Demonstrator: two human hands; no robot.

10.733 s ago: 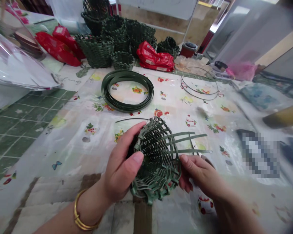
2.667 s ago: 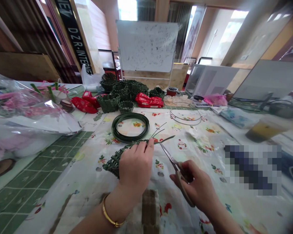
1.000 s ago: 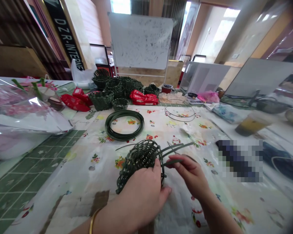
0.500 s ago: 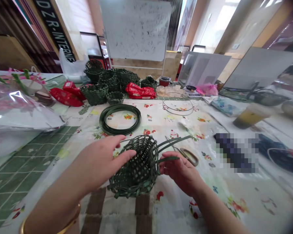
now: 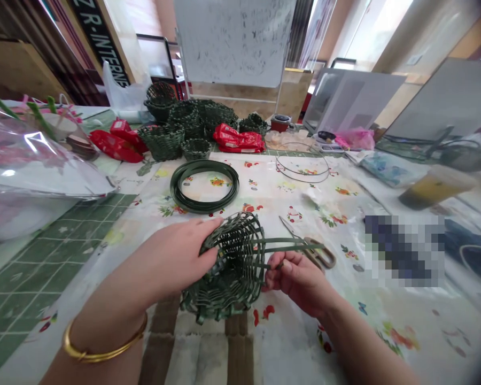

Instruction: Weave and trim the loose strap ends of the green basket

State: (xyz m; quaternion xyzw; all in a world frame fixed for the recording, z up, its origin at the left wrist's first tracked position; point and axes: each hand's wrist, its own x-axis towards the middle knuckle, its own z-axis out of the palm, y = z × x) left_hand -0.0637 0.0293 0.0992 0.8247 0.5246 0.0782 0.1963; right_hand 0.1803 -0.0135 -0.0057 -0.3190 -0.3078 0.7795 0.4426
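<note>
A dark green woven basket point(image 5: 232, 272) lies tilted on the table, its mouth facing me. My left hand point(image 5: 188, 251) is closed on the basket's left rim, thumb inside and fingers over the outer wall. Loose green strips point(image 5: 284, 245) stick out from the basket's right side. My right hand point(image 5: 294, 278) pinches the end of one strip between thumb and fingers, close beside the basket wall. Scissors point(image 5: 318, 252) lie just behind my right hand, partly covered by the strips.
A coil of green strip point(image 5: 176, 184) lies behind the basket, and a thin wire ring point(image 5: 302, 174) sits farther right. Finished baskets point(image 5: 162, 141) and red packets point(image 5: 238, 140) line the back. A cup point(image 5: 435, 187) stands at right; clear plastic wrapping point(image 5: 36, 160) bulges at left.
My left hand has closed from a spread pose onto the basket rim. The right fingers have come together on a strip. The whole view has shifted slightly.
</note>
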